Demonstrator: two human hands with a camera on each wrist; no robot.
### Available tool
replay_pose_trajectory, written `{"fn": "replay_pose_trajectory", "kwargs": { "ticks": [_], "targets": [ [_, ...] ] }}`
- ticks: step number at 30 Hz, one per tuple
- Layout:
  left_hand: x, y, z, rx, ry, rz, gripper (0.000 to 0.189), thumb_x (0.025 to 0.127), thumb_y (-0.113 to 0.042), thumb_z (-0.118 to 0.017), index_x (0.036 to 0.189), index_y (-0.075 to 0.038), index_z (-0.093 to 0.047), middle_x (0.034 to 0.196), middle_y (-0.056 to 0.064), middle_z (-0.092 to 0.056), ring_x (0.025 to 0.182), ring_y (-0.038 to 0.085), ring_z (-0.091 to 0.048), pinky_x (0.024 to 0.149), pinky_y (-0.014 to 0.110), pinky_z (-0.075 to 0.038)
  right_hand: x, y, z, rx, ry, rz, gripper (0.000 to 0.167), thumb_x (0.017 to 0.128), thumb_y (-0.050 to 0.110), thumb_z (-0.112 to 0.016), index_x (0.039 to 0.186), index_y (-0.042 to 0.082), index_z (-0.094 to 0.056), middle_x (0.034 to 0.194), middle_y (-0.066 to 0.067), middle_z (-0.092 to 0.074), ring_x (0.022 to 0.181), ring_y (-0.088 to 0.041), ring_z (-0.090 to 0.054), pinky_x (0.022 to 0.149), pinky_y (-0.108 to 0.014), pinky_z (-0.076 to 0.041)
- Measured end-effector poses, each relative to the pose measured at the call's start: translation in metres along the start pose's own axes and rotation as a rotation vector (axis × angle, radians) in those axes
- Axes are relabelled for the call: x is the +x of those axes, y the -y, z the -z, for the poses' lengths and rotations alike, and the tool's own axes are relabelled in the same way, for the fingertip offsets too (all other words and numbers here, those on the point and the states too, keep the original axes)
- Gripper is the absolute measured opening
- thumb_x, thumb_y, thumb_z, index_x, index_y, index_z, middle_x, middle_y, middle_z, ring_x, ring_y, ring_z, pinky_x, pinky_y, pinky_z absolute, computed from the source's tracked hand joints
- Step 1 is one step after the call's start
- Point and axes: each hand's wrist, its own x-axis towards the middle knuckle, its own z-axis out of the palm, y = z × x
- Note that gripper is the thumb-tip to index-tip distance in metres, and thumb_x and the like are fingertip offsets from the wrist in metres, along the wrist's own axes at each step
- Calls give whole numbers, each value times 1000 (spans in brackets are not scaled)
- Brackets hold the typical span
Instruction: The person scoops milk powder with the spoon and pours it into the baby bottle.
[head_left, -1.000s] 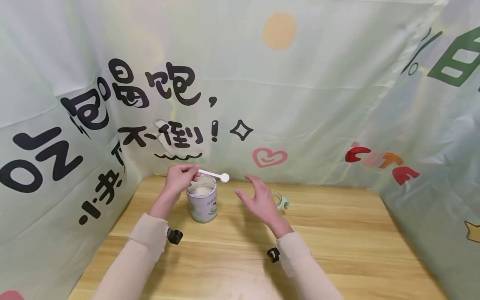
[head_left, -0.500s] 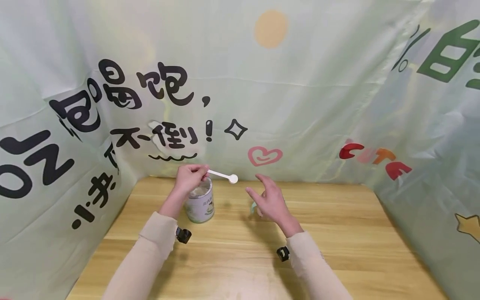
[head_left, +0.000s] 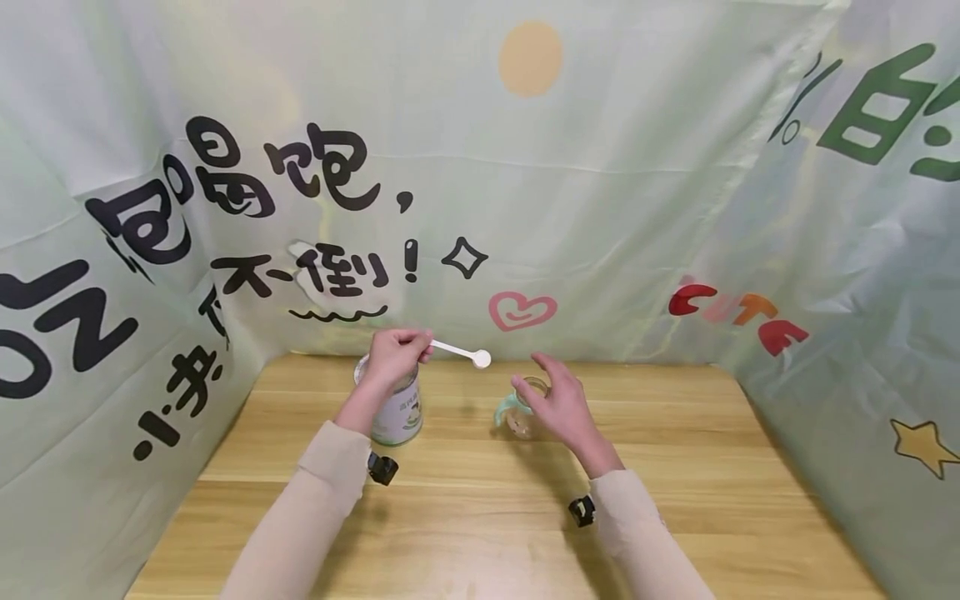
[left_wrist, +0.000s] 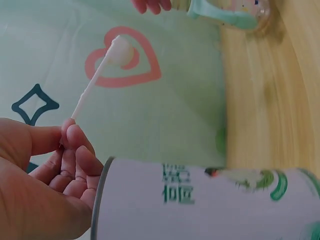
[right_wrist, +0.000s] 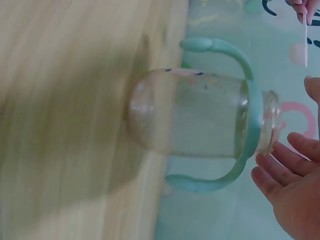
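Observation:
My left hand (head_left: 396,357) pinches the end of a thin white measuring scoop (head_left: 482,358) between thumb and fingers. The scoop's bowl hangs in the air between the can and the bottle; whether it holds powder is hard to tell. Below and behind that hand stands a white printed milk powder can (head_left: 399,417), its opening largely covered by the hand. A clear baby bottle (right_wrist: 205,115) with mint-green handles (right_wrist: 252,120) stands upright and uncapped on the table. My right hand (head_left: 564,406) hovers at the bottle's neck, fingers spread; contact is unclear in the right wrist view.
The wooden table (head_left: 465,517) ends at a pale printed cloth backdrop (head_left: 615,250) behind it and at both sides. A small black camera is worn at each wrist.
My left hand has carried the scoop rightwards from above the can's opening towards the bottle. My right hand stays spread near the bottle, and the head view has shifted slightly.

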Motion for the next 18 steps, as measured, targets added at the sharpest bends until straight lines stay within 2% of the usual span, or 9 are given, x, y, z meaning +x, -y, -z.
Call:
{"fn": "replay_pose_trajectory", "kwargs": {
  "ticks": [8, 13, 18],
  "targets": [
    [0, 2, -16, -29, 33, -16, 29, 103, -15, -69, 119, 7, -74, 84, 6, -77, 67, 6, -65, 56, 15, -48, -8, -13, 4, -6, 0, 5, 69, 98, 41, -74, 150, 1, -53, 149, -25, -58, 136, -45, -56, 116, -62, -46],
    [-1, 0, -23, -35, 46, -26, 28, 102, -16, -70, 117, 6, -75, 81, 0, -75, 70, 8, -66, 59, 16, -50, -12, -19, 6, -9, -1, 3, 69, 97, 42, -75, 149, 1, -54, 149, -25, -58, 136, -44, -57, 115, -62, -47],
    [1, 1, -32, -42, 66, -33, 28, 102, -16, -70, 117, 8, -75, 79, 0, -75, 71, 10, -68, 61, 18, -52, -15, -26, 7, -28, 8, 5, 72, 96, 45, -76, 147, 0, -55, 149, -25, -58, 137, -44, -57, 116, -61, -47]
  ]
}}
